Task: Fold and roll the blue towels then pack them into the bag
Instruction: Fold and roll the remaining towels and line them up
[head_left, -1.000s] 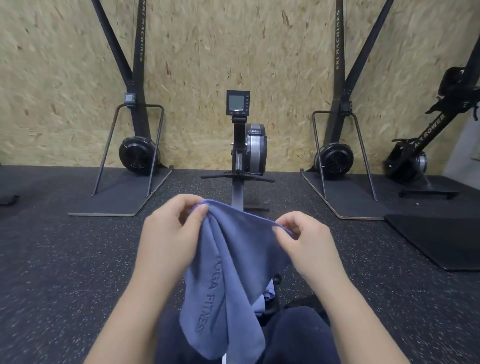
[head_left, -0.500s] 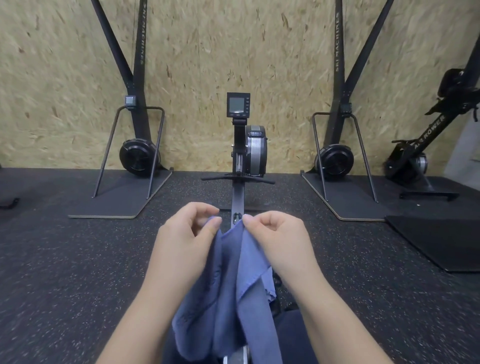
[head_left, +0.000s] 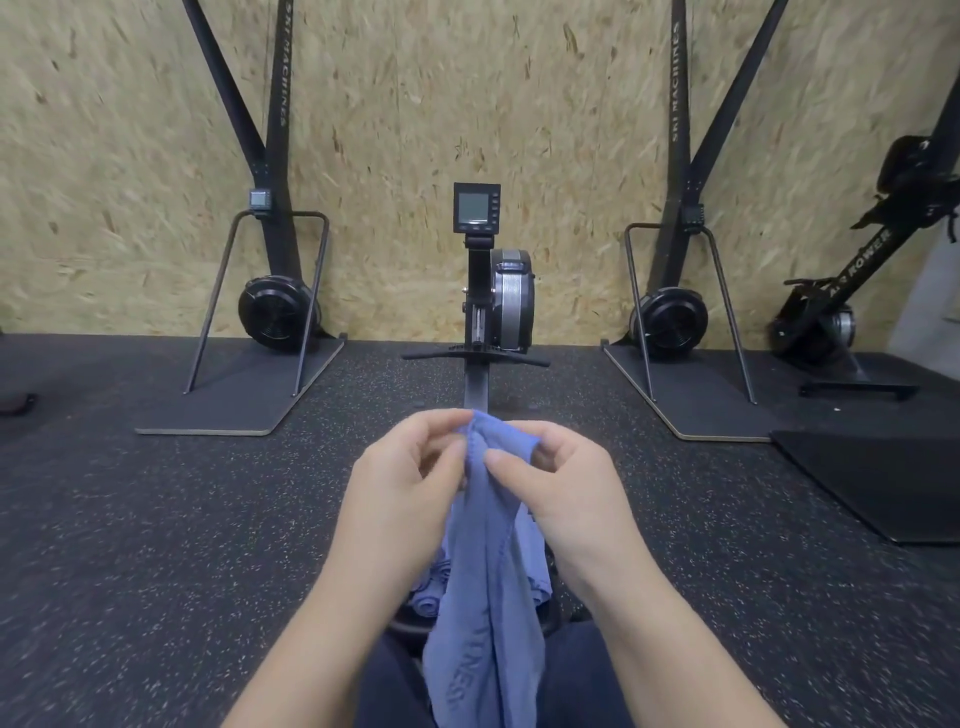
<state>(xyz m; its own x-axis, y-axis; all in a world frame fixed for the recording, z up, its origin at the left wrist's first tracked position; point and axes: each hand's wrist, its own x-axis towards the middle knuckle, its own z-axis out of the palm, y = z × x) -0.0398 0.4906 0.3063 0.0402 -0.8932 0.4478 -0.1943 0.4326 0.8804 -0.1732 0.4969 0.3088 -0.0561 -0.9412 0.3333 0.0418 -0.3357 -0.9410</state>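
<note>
Left hand (head_left: 402, 483) and right hand (head_left: 561, 480) each pinched the blue towel (head_left: 485, 597) at its top edge; aligning corners squarely would likely keep the fold true.

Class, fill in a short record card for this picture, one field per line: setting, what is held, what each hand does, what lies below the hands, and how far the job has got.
setting: gym floor, black rowing machine ahead, chipboard wall behind
held item: blue cloth towel, hanging down
left hand: pinches the towel's top edge
right hand: pinches the top edge beside it
below: rolled blue towels, partly hidden
stage: held towel not yet rolled
</note>
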